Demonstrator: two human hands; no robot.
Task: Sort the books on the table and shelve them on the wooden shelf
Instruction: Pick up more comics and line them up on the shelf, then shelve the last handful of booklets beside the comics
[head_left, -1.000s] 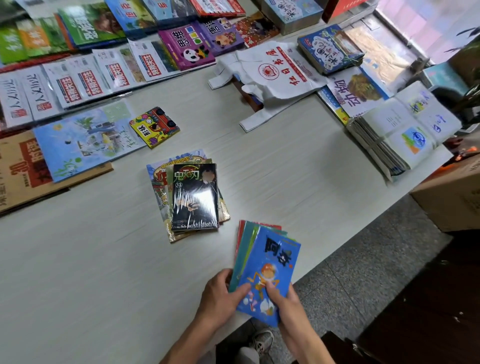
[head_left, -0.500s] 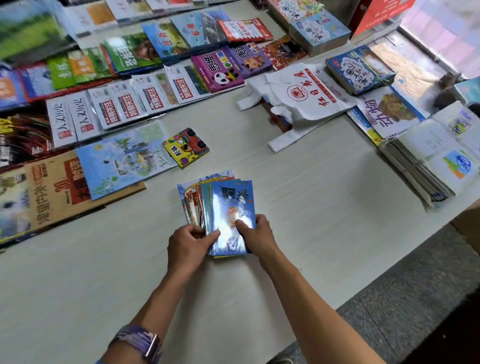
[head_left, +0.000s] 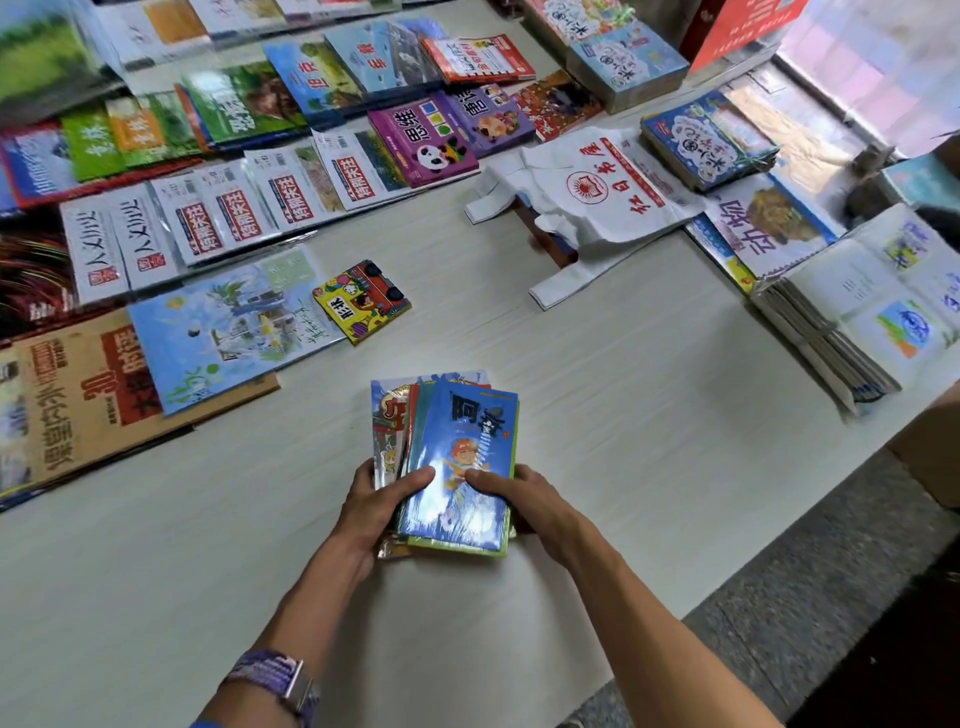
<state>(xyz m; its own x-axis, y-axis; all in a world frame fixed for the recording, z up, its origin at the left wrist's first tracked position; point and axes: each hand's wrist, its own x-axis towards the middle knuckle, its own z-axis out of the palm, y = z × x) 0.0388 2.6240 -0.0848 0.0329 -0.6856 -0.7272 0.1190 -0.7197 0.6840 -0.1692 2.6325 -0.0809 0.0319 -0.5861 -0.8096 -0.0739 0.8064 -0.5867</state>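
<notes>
Both hands, left hand (head_left: 379, 499) and right hand (head_left: 519, 499), grip the comic stack (head_left: 457, 467) (edges uneven); square it against the worktop (head_left: 623, 415) before lifting.

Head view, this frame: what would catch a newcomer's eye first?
Most striking is the stack of small books near the table's front edge, topped by a blue cartoon cover, with the left hand and right hand gripping its sides. Behind it, rows of colourful books and magazines cover the far left of the table. A white printed plastic bag lies at the upper right.
</notes>
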